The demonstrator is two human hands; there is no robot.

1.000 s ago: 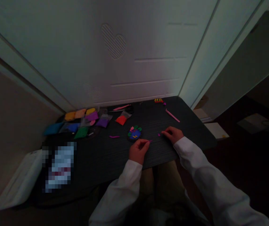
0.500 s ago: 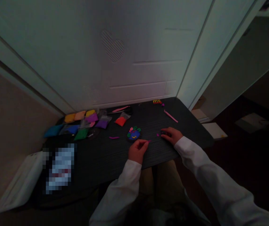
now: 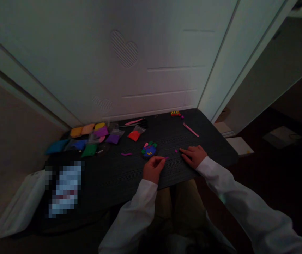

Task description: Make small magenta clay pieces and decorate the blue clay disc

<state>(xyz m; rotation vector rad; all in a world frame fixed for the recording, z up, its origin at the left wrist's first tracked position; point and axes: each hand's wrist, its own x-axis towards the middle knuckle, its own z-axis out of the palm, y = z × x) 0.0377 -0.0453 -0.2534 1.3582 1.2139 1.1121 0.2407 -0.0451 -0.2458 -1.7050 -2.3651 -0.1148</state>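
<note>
At six o'clock from the clay disc (image 3: 149,150), the left grip (image 3: 153,169) pinches a magenta clay sliver (image 3: 166,158) that a hard squeeze could tear, while the right grip (image 3: 194,156) lies open.

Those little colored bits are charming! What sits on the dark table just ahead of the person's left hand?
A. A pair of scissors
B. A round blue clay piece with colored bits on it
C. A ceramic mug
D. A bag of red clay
B. The round blue clay piece, topped with pink, green and yellow bits, lies on the dark table just beyond the left hand.
</note>
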